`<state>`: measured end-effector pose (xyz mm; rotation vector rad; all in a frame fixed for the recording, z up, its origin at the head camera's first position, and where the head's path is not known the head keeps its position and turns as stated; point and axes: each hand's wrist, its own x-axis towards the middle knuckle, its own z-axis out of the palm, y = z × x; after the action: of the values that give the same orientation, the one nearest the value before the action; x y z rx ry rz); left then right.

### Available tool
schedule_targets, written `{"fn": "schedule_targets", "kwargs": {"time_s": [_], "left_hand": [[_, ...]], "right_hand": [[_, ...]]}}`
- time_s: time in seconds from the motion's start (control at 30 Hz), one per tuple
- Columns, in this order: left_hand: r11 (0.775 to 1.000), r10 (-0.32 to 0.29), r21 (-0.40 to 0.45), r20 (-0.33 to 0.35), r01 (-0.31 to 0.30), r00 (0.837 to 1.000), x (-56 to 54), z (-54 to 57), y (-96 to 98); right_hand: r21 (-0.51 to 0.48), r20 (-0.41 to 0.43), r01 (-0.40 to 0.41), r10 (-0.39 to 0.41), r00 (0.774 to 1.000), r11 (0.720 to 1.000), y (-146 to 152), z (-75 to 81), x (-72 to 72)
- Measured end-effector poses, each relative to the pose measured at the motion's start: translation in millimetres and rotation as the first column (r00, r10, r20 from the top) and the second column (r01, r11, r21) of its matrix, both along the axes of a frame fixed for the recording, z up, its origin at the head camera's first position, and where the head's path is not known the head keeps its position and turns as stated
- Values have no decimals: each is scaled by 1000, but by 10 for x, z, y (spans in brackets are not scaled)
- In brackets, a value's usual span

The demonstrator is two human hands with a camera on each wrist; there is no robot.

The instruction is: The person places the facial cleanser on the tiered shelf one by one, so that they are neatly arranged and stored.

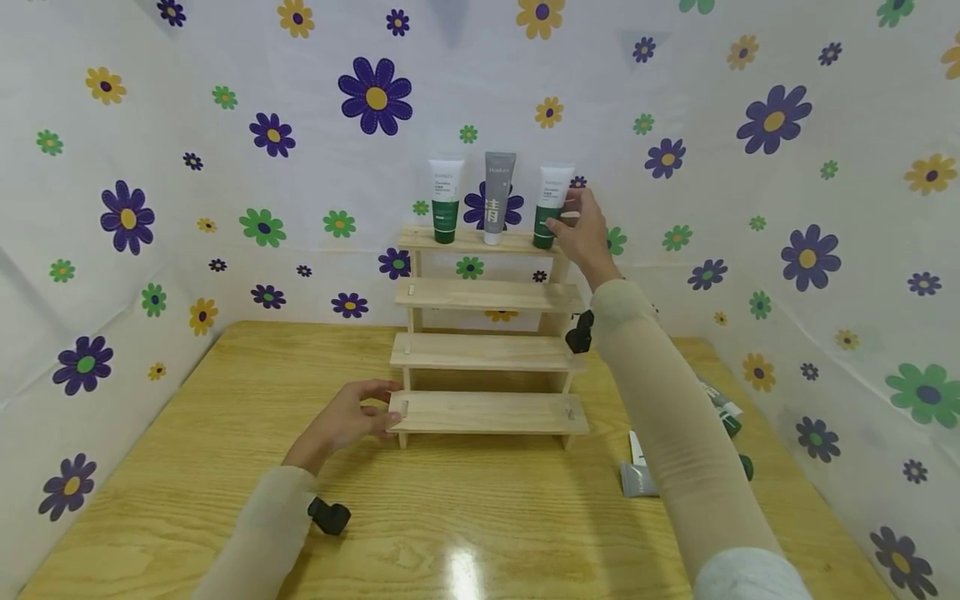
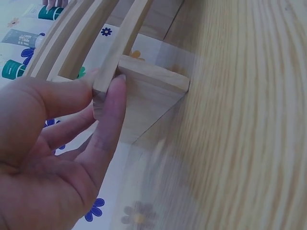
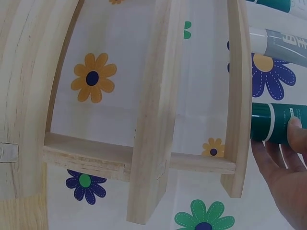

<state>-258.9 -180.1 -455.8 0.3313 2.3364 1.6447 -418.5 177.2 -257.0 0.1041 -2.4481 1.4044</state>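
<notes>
A wooden four-step display rack (image 1: 487,352) stands on the table. On its top step, my right hand (image 1: 585,233) grips a white and green squeeze tube (image 1: 553,196) at the right end, cap down. In the right wrist view the thumb lies across the tube's green part (image 3: 280,122), fingers behind it. Left of it stand a grey tube (image 1: 497,196) and another white and green tube (image 1: 446,200), both upright on their caps. My left hand (image 1: 348,421) pinches the left end of the lowest step (image 2: 108,72) between thumb and fingers.
At the right of the table, partly behind my right forearm, lie several more tubes, among them a grey one (image 1: 637,481) and a green-capped one (image 1: 729,421). A white cloth (image 1: 315,175) with printed flowers hangs behind the rack and along both sides.
</notes>
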Motion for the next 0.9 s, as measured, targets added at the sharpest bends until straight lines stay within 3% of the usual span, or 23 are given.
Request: {"fn": "schedule_targets", "kwargs": {"time_s": [0.3,0.67,0.9], "left_hand": [[1000,12,-2,-34,-12,999,29,-20,7],[999,34,-6,-1,-34,999,27,6,32],[1000,-22,-5,-16,22,1000,25,26,15]], "right_hand": [[3,-7,-5,5,1000,1000,5,-15,1],[16,-30,-17,17,999,1000,24,-47,-1],[38,-47,-8,10,999,999,68,-88,44]]}}
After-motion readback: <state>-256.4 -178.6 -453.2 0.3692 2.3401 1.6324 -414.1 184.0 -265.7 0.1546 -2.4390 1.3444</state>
